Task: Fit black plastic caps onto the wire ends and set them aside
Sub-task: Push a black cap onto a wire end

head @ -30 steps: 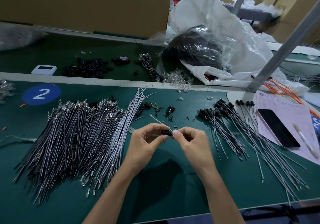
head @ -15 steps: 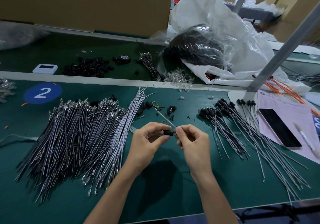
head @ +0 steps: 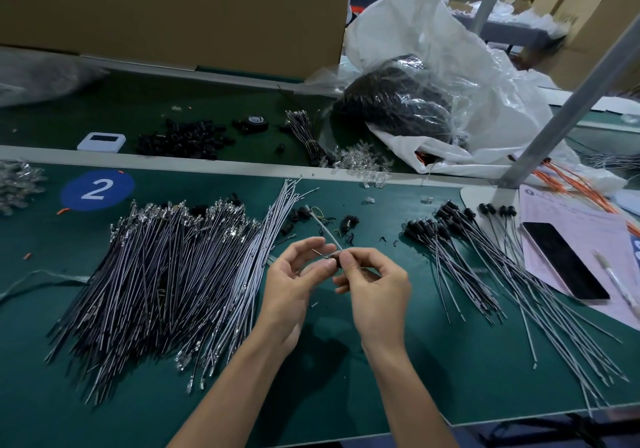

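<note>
My left hand (head: pixel 294 284) and my right hand (head: pixel 375 288) meet above the green mat near its middle. Between their fingertips sits a small black cap (head: pixel 333 260) on a grey wire (head: pixel 325 231) that slants up and to the left. Both hands pinch this piece; my right thumb and forefinger are on the wire just by the cap. A big pile of uncapped wires (head: pixel 162 274) lies to the left. Capped wires (head: pixel 485 267) fan out on the right. Loose black caps (head: pixel 348 223) lie just beyond my hands.
A phone (head: pixel 562 260) and a pen lie on pink paper (head: pixel 571 219) at the right. Behind a white rail are a heap of black caps (head: pixel 183 139), a white device (head: pixel 101 141), a plastic bag (head: pixel 433 76) and a metal post (head: pixel 568 101). The mat's front edge is near.
My hands have stayed joined at the same spot. The wire now sticks out further up and left from the cap, and my left fingers have spread a little.
</note>
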{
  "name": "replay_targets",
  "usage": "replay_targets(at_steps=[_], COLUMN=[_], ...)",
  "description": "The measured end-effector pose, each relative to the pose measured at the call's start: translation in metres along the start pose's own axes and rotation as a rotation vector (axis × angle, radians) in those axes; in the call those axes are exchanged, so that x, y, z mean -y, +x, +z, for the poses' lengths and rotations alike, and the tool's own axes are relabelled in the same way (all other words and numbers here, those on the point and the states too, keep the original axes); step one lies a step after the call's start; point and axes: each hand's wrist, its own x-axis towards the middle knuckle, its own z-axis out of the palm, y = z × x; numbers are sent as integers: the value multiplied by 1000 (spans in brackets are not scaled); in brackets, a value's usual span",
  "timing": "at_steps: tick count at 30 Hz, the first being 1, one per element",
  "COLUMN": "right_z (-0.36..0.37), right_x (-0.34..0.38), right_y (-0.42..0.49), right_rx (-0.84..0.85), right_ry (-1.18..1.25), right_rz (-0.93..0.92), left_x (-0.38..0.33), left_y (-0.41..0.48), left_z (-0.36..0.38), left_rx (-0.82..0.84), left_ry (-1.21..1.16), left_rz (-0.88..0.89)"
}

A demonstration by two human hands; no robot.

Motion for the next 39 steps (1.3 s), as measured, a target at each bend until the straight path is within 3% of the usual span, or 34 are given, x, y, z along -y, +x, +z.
replay_targets(at_steps=[10, 19, 39], right_z=[-5, -48, -49], right_x=[5, 6, 11], right_y=[-6, -10, -19], right_rx=[-21, -9, 22], right_ry=[-128, -502, -444], right_rz=[-116, -447, -388], left_x=[-7, -12, -11], left_y=[-2, 1, 1], left_z=[-4, -8, -6], left_rx=[-84, -183, -114], left_ry=[-289, -419, -409], left_rz=[-71, -37, -20])
